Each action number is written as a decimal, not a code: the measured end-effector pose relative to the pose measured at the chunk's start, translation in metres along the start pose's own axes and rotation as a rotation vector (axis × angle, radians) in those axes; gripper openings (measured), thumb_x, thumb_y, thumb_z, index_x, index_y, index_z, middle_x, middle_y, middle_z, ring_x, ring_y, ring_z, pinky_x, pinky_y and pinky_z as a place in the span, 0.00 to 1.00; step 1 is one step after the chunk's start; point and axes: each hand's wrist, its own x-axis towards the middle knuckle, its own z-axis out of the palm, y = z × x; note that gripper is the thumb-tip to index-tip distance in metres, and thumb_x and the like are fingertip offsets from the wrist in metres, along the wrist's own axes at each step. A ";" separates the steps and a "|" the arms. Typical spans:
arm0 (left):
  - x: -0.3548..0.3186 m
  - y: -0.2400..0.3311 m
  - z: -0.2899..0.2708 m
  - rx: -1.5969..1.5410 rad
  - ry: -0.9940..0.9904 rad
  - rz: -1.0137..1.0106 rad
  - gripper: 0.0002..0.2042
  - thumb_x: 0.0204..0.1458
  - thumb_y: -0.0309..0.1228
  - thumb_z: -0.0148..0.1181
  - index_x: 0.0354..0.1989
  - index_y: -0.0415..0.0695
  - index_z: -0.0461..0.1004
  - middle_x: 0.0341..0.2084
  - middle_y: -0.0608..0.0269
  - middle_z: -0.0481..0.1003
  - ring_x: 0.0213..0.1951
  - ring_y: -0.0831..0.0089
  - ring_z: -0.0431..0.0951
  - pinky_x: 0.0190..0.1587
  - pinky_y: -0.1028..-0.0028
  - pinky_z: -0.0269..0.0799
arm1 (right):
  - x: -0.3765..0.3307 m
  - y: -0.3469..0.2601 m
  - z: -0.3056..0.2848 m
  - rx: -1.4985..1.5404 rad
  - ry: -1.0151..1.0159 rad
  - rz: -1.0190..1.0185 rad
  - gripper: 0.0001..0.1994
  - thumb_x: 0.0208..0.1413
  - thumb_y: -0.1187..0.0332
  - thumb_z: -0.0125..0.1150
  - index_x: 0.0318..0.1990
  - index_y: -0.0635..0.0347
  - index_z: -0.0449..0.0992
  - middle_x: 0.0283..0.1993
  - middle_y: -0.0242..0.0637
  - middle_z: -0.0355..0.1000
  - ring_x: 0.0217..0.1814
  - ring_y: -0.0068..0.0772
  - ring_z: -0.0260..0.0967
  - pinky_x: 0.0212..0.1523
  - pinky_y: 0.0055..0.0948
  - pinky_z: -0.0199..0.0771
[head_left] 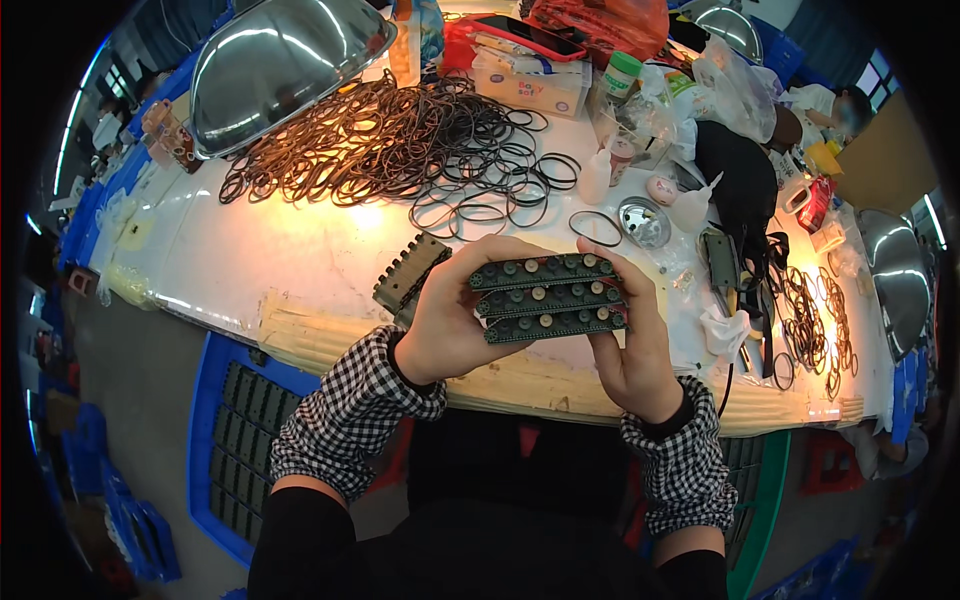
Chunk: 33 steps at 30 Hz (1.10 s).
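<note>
Between my two hands is a stack of three dark green toy tank chassis (547,297), rows of small round wheels showing along their sides. My left hand (450,315) grips the left end. At the right end, my right hand (635,335) has its fingers closed round the stack. Just left of my left hand, a block of similar olive-green parts (411,272) with knobbed edges lies on the table, partly hidden by that hand. Beyond the hands, a large heap of black rubber bands (390,145) spreads over the white tabletop, and one loose band (595,228) lies nearer the stack.
A metal lamp shade (285,70) hangs over the far left. White squeeze bottles (594,178), a small metal dish (643,222) and plastic bags stand at the right. Below the table edge are a blue tray (200,440) of green parts and a green tray (770,500).
</note>
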 end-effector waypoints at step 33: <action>-0.017 -0.017 -0.007 0.104 0.144 -0.045 0.27 0.40 0.18 0.72 0.52 0.34 0.70 0.45 0.55 0.74 0.48 0.71 0.76 0.51 0.73 0.73 | 0.002 0.016 -0.035 -0.586 0.251 0.176 0.12 0.49 0.70 0.67 0.42 0.62 0.77 0.33 0.37 0.70 0.39 0.39 0.67 0.39 0.34 0.67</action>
